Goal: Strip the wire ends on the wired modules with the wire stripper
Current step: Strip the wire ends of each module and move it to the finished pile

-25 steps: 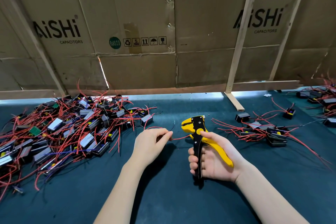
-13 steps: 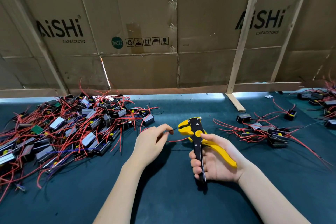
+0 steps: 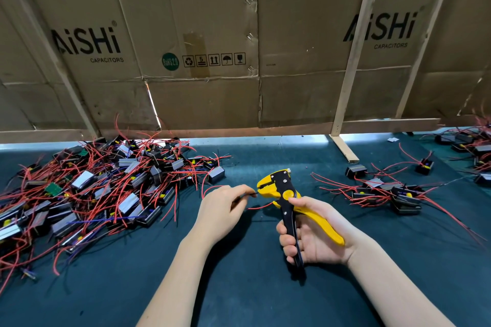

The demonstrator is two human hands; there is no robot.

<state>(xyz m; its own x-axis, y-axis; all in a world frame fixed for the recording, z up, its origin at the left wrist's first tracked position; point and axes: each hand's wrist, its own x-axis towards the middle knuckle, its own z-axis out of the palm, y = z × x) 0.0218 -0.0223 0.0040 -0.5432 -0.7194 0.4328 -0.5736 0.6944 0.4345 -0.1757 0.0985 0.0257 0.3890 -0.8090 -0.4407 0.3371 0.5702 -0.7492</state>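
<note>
Head view: wire end offered to the stripper's mouth

Head view shows the wire stripper (image 3: 289,202) held upright in the right hand (image 3: 316,233), its yellow head pointed away from the person and turned toward the left hand (image 3: 223,210). The right grip is wrapped around both handles, the fingers curled over the black one and the yellow one lying across the palm; the handles stand apart, so the tool is judged to be not yet squeezed. That hold appears chosen so that one closing of the hand can make the cut and pull.

A dark wire end (image 3: 248,195) is pinched between the thumb and fingertips of the left hand, close to its tip, and is aimed level at the side of the stripper's head. The short pinch is judged to keep the limp wire stiff enough to be fed in straight. Whether the tip is already seated between the blades cannot be told. A red wire (image 3: 261,207) is seen trailing below the pinch.

A large heap of wired modules (image 3: 106,188) lies on the surface to the left, within the left hand's reach, and a small spread group of modules (image 3: 385,191) lies to the right, probably those already done.
</note>
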